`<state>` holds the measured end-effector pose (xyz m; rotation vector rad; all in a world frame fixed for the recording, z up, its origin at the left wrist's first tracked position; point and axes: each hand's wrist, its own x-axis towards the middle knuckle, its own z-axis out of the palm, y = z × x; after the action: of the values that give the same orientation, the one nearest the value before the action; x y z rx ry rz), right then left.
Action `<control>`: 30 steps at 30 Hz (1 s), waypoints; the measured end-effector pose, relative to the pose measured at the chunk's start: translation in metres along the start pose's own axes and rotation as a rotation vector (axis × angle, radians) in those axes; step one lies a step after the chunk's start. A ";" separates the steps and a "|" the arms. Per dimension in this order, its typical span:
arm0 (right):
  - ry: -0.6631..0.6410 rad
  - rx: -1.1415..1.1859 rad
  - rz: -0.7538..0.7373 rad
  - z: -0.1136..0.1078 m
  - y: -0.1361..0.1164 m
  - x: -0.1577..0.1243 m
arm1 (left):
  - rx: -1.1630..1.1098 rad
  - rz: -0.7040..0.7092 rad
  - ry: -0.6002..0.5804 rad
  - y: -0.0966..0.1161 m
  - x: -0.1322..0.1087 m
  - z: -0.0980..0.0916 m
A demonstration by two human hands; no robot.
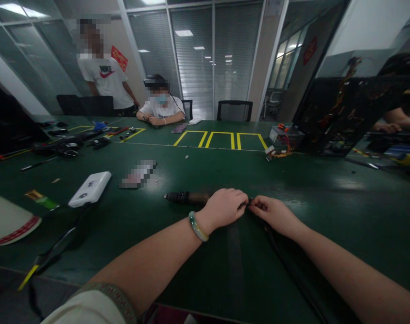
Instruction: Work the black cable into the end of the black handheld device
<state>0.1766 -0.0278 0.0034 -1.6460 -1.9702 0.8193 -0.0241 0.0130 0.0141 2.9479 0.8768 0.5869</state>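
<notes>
A dark cylindrical tool (194,198), like an electric screwdriver, lies on the green table with its metal tip to the left. My left hand (227,207), with a green bangle at the wrist, is wrapped over the tool's right end. Just right of it, my right hand (274,216) pinches the dark cable (282,254) where it meets the tool. The fingertips of both hands nearly meet there. From my right hand the cable runs down toward the table's near edge. The exact joint between tool and cable is partly hidden by my fingers.
A white power bank (90,189) with a cable and a phone (138,174) lie to the left. Tools (69,141) are heaped at the far left. Two people are across the table. A black computer case (346,117) stands at the right, near another person's hand.
</notes>
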 end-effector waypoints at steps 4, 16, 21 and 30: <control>0.009 -0.004 0.001 -0.001 -0.004 -0.001 | -0.003 0.006 -0.004 0.000 0.000 0.000; 0.049 -0.025 -0.013 0.002 0.003 0.000 | 0.013 0.002 -0.019 -0.003 0.001 0.003; 0.064 -0.040 -0.001 0.002 0.000 -0.001 | -0.009 0.043 -0.007 -0.005 0.001 0.003; 0.076 -0.024 0.016 0.002 -0.001 -0.002 | 0.009 -0.018 -0.032 0.000 0.001 0.000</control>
<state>0.1745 -0.0298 0.0025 -1.6834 -1.9241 0.7315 -0.0228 0.0133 0.0146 2.9459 0.9040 0.5354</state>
